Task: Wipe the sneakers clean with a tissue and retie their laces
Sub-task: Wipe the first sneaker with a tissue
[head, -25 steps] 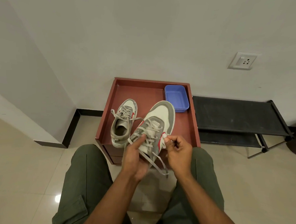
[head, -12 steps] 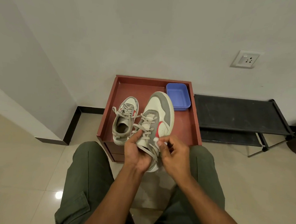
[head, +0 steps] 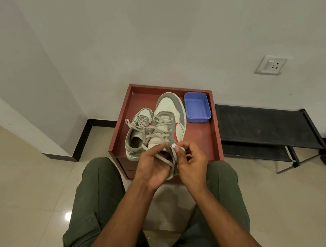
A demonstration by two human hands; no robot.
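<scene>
Left hand (head: 153, 165) cradles the heel of the near sneaker (head: 169, 121), toe tipped away over the red surface (head: 203, 137), fingers curled round shoe and lace (head: 163, 158) so the upper faces up for work. Right hand (head: 192, 161) pinches a scrap of white, probably the tissue (head: 178, 147), at the collar, though it's small and hard to read. The other sneaker (head: 137, 133) waits on the surface, laces loose, beside a blue tub (head: 197, 107).

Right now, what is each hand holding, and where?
Left hand grips the raised sneaker at its heel end; right hand pinches a white tissue at its collar.
</scene>
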